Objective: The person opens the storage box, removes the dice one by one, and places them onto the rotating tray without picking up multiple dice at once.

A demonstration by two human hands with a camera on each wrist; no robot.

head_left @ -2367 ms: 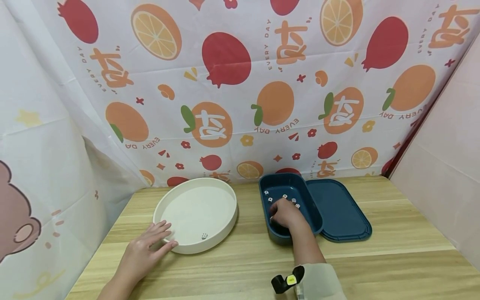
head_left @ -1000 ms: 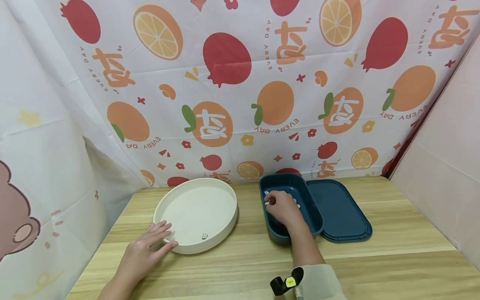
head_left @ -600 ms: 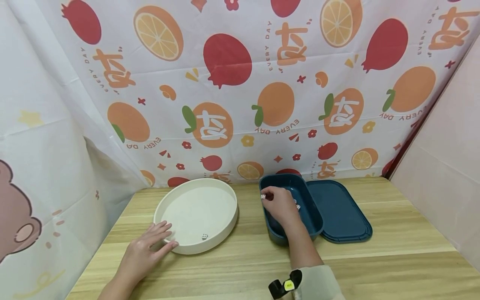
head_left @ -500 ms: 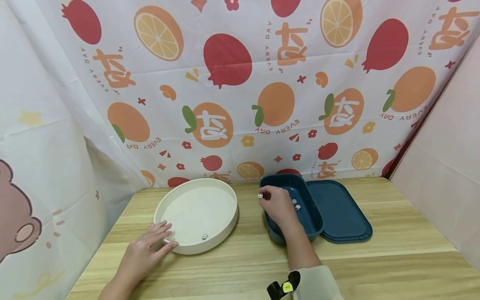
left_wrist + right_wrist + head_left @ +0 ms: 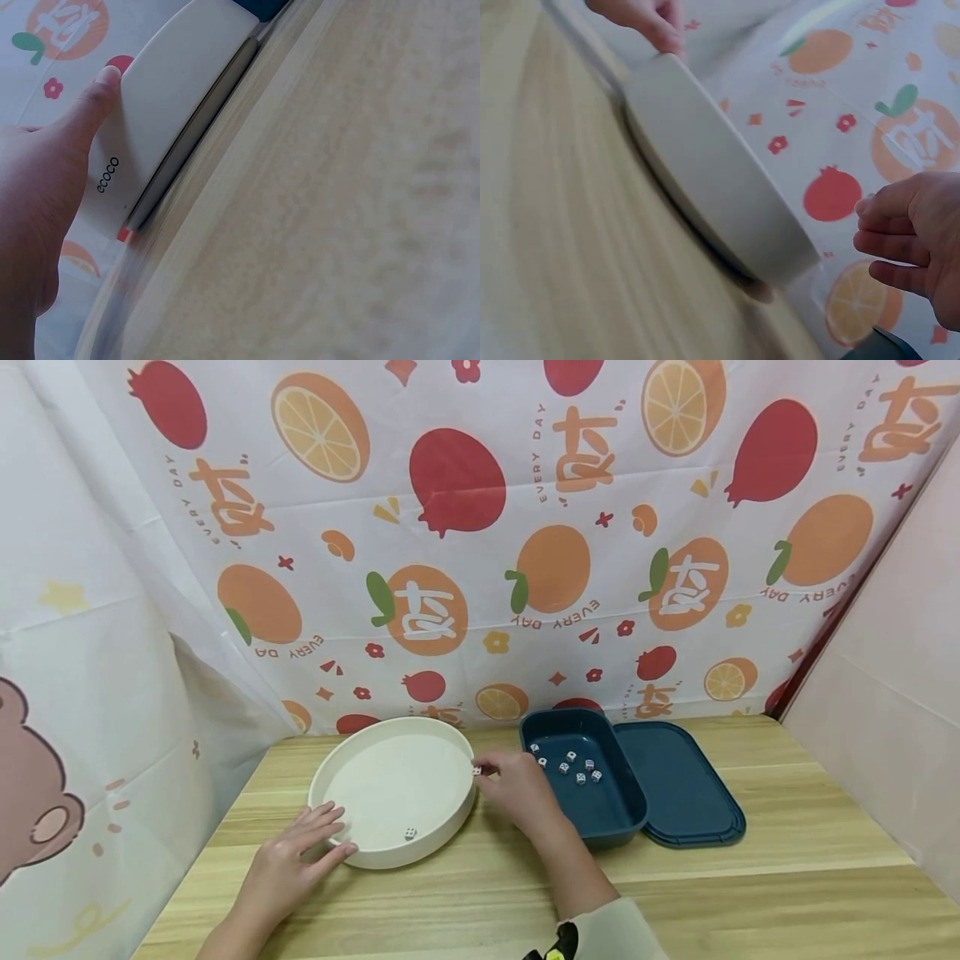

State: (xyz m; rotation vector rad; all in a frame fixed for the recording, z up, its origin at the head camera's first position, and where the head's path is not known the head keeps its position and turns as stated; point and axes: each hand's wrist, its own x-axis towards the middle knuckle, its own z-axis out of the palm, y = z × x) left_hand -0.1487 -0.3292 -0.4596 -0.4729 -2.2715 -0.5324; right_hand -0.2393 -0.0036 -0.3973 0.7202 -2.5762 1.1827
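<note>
In the head view my right hand point(image 5: 517, 785) pinches a small white die point(image 5: 477, 771) between thumb and fingertips, at the right rim of a round cream tray point(image 5: 401, 768). In the right wrist view that hand point(image 5: 915, 240) is beside the tray's wall point(image 5: 712, 165), and the die is hidden. My left hand point(image 5: 288, 860) rests on the tray's near-left rim with its fingers spread loosely. Its thumb touches the rim in the left wrist view. One white die point(image 5: 410, 833) lies inside the tray near its front wall. Several more dice point(image 5: 572, 757) lie in a dark blue rectangular box point(image 5: 611, 814).
A dark blue lid point(image 5: 690, 785) lies flat on the wooden table point(image 5: 810, 860), against the box's right side. A fruit-print cloth point(image 5: 495, 552) hangs behind the table, and pale cloths close off both sides.
My right hand has picked a die out of the blue box and carried it left to the tray's right rim. The left hand has stayed on the tray.
</note>
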